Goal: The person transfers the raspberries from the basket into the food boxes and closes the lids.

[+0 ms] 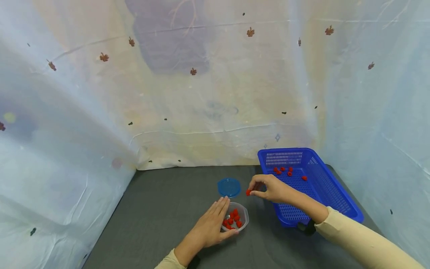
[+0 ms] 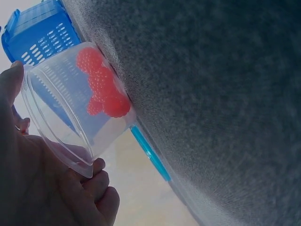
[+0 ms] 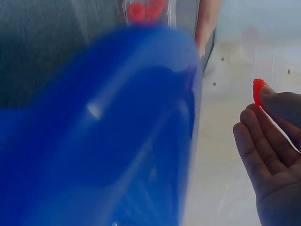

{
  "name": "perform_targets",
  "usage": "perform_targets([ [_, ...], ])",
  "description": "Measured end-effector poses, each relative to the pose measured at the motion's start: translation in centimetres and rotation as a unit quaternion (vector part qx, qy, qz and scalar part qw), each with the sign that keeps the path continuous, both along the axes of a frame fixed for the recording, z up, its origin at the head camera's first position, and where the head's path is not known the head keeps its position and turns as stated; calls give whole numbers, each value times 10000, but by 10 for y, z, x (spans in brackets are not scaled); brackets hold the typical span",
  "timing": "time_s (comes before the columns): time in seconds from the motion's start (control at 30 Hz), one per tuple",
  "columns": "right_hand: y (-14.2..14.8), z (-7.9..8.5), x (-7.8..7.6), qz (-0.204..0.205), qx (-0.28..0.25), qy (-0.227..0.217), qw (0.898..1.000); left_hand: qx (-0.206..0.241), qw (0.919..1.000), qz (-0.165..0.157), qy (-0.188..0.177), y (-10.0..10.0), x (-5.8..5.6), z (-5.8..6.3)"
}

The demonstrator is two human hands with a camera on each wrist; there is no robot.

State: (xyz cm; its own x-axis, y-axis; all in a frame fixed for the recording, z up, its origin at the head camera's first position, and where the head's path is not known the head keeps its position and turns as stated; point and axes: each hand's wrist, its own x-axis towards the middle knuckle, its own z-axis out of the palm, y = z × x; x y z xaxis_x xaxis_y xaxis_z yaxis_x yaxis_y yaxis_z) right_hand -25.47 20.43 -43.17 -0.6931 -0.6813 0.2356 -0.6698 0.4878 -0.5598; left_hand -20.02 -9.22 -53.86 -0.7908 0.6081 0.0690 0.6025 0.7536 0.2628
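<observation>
Left hand: fingers clamped on tub, likely steadying it. Right hand: fingers pinching berry near basket.

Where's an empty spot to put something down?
The biggest bare patch is the grey table left of the left hand and blue lid. A narrower gap lies between the clear tub and basket. It's crowded around the tub, with the lid behind and the left hand holding it.

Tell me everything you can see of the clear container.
The clear container looks like plastic, with a projecting rim and see-through walls. It stands upright and uncovered on the dark tabletop, left of the blue basket, red berries gathered on its bottom. The left hand touches its rim.
</observation>
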Motion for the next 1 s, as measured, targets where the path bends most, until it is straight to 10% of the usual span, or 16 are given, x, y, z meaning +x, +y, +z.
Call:
perform_targets([
  [1.0, -27, -15, 12, 489, 133, -201, 9985, -56, 10000, -22, 13, 0, 0, 3],
])
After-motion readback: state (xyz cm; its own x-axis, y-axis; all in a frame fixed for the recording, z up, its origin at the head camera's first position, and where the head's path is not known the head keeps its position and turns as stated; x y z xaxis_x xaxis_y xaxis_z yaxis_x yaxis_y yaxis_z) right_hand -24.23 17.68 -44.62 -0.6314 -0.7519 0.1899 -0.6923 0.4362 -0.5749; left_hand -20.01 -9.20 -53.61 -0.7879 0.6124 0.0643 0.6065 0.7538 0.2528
